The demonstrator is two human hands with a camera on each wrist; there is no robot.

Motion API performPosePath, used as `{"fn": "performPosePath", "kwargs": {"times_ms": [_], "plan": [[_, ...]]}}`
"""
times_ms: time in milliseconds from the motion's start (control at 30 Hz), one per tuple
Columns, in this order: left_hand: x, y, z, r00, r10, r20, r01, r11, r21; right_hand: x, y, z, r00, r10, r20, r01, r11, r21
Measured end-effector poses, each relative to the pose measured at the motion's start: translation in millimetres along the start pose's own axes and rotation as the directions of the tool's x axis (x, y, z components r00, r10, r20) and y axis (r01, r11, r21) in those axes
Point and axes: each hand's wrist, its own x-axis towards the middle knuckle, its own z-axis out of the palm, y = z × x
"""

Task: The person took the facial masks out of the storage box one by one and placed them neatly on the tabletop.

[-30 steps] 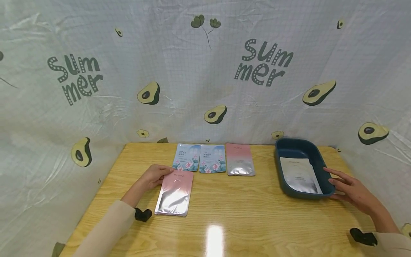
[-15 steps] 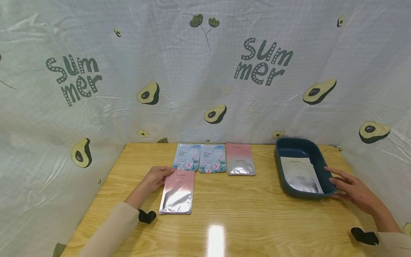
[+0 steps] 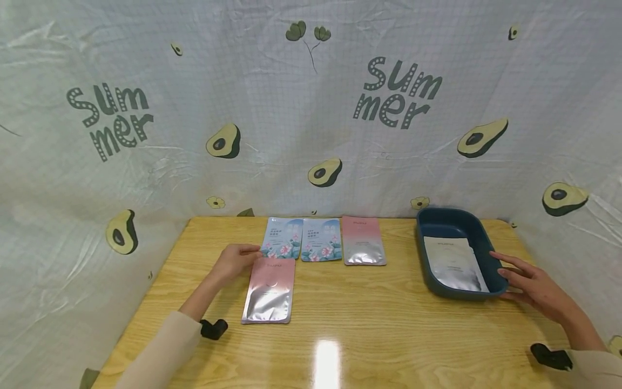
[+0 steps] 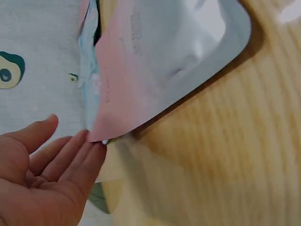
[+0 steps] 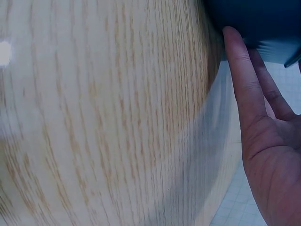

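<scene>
A pink-and-silver sachet (image 3: 269,292) lies on the table, in front of a blue floral sachet (image 3: 283,237). My left hand (image 3: 236,261) is at the pink sachet's upper left corner. In the left wrist view its thumb stands away from the sachet (image 4: 155,66), and the extended fingertips (image 4: 96,146) touch the corner. On the right, my right hand (image 3: 536,286) rests extended fingers against the side of a dark blue tray (image 3: 468,295). The right wrist view shows straight fingers (image 5: 242,70) against the tray wall (image 5: 263,23). A white-and-silver sachet (image 3: 454,265) leans inside the tray.
A second blue floral sachet (image 3: 322,240) and another pink-and-silver sachet (image 3: 364,241) lie in the back row of the wooden table (image 3: 369,324). A printed cloth (image 3: 272,108) hangs right behind the table and along both sides.
The pink sachet has shifted slightly right and straightened. My left hand, which held its corner, has loosened and drawn back a little to the left. The right hand and tray have stayed put.
</scene>
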Motion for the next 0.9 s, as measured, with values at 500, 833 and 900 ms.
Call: {"fn": "performPosePath", "kwargs": {"times_ms": [500,833,900], "plan": [[13.8,82.3,34.7,0.959,0.247,0.136,-0.281,0.793,0.540,-2.7,1.9,-3.0,1.000,-0.007,0.006,0.006,1.000,0.018],[52.9,166.3,139.4,0.863,0.401,0.306,-0.503,0.729,0.464,-0.4,2.4,-3.1,1.000,-0.010,0.010,0.010,1.000,-0.029],[59.2,181.6,163.0,0.849,0.409,0.336,-0.526,0.713,0.464,-0.2,2.2,-2.8,1.000,-0.014,0.019,0.015,1.000,-0.023]]}}
